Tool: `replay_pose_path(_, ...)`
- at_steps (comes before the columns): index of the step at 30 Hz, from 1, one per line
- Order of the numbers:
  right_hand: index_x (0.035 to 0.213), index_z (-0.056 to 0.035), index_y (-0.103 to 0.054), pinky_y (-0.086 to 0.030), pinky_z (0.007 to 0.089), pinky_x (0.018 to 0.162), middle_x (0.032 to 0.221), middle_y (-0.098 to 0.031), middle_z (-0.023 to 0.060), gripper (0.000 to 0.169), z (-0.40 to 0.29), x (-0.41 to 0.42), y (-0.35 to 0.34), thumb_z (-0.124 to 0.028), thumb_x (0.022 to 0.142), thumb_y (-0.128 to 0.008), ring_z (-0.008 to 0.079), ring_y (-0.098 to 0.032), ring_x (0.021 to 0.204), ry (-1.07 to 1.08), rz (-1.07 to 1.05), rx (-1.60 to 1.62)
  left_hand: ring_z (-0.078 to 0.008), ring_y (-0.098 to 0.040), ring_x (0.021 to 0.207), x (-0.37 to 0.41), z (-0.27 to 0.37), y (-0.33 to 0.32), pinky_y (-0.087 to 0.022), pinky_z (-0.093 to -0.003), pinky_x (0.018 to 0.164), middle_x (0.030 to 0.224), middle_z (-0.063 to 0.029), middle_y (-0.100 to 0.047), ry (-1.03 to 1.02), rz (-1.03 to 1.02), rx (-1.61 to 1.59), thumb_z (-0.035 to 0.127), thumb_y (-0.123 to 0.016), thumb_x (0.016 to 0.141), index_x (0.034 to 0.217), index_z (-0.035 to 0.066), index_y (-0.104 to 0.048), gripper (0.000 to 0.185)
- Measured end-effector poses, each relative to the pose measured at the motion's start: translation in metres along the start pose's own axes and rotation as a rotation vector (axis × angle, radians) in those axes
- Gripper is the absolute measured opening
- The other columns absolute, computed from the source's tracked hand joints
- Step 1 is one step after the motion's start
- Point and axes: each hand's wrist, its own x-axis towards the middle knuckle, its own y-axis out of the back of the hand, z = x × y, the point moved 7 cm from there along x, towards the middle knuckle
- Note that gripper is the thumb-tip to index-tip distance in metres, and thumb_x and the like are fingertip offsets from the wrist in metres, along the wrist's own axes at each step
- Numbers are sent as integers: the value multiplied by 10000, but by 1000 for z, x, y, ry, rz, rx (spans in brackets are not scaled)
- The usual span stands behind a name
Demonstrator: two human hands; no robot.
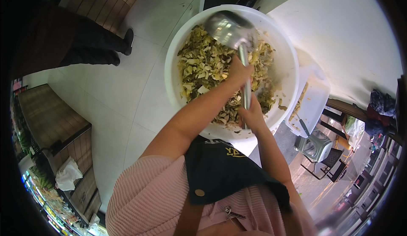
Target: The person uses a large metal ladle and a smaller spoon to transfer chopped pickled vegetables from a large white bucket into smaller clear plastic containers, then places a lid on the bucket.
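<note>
Before me stands a large round white plastic tub (287, 45) holding chopped, yellow-green leafy vegetables (203, 64). Both hands hold a large stainless-steel ladle (222, 28), its wide bowl over the far side of the tub, blurred. My left hand (240, 71) grips the upper handle, near the bowl. Lower down, at the handle's near end, is my right hand (253, 112), closed around it. The ladle's far rim hides part of the vegetables. Bits of vegetable cling to the tub's right inner wall.
A translucent plastic bin (313, 93) with food scraps and a dark-handled utensil (303, 126) stands right of the tub. Another person's legs (95, 43) are at left. Wood-panelled display stands (54, 118) line the left; a white wall (346, 29) rises at right.
</note>
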Motion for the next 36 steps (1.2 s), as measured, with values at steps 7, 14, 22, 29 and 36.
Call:
replay_pose_path(7, 1112, 6, -305, -475, 406, 450, 763, -564, 283, 485, 50, 2, -17, -62, 691, -537, 327, -585, 490, -109, -138, -602, -228, -545, 429, -26, -72, 50, -496, -359, 371, 638, -126, -482, 156, 26, -169, 40, -453, 810, 1032, 35, -256, 297)
replay_pose_path(14, 1119, -71, -367, -451, 485, 704, 805, -584, 262, 467, 39, -97, 46, -93, 692, -553, 452, -563, 791, -130, -36, -819, -282, -619, 572, -109, -86, -16, -557, -386, 473, 760, -139, -491, 196, -182, -321, 155, -501, 863, 1157, 85, -183, 439)
replay_pose_path(22, 1231, -100, -365, -476, 442, 599, 854, -599, 180, 659, -55, -171, 93, -31, 629, -625, 374, -594, 691, -18, 244, -1353, -257, -571, 986, -160, -28, -94, -456, -413, 896, 1039, -184, -580, 379, -836, -743, 249, -500, 898, 1018, 50, -461, 235)
replay_pose_path(29, 1187, -123, -520, -475, 360, 615, 813, -585, 102, 489, -110, -177, 107, -146, 723, -671, 273, -598, 719, 199, -121, -1185, -285, -461, 1141, -184, -75, -88, -302, -420, 1056, 1173, -138, -499, 733, -759, -1052, 217, -545, 831, 1051, -55, -510, 352)
replay_pose_path(36, 1087, -91, -586, -467, 389, 814, 1056, -555, 125, 400, 89, -92, 392, -329, 768, -620, 276, -518, 1003, -126, 398, -1209, -153, -586, 795, -181, -139, -51, -519, -312, 778, 790, -43, -536, 762, -467, -1037, 220, -537, 810, 990, -38, -494, 317)
